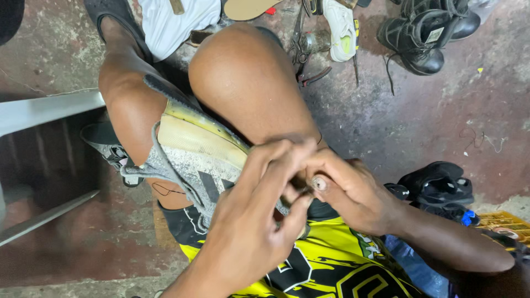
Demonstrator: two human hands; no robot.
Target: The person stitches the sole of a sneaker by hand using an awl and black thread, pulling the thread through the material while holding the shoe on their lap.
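— What is held in the grip?

— A worn grey shoe (193, 160) is pinched at its near end by both hands. The left hand (248, 232) is laid over the upper, its fingers pressed together against the fabric. The right hand (345, 190) is closed on the same spot from the other side, thumb and forefinger pinched tight. Whether something small is held between those fingertips cannot be told.

— Where is the shoe kept?

— It is wedged between the bare knees (248, 77), sole turned up. The pale, yellowed sole edge is seen on top, and a thin dark thread (165, 190) is seen hanging below the grey upper.

— What is found around it?

— A yellow and black garment (331, 270) is worn over the lap. On the stained concrete floor (430, 121), a pair of black boots (428, 36) is set at the far right, with a white shoe (341, 30) and pliers (309, 72) beside the knee. Dark sandals (439, 185) are piled near the right forearm, and a grey metal frame (44, 110) is seen at the left.
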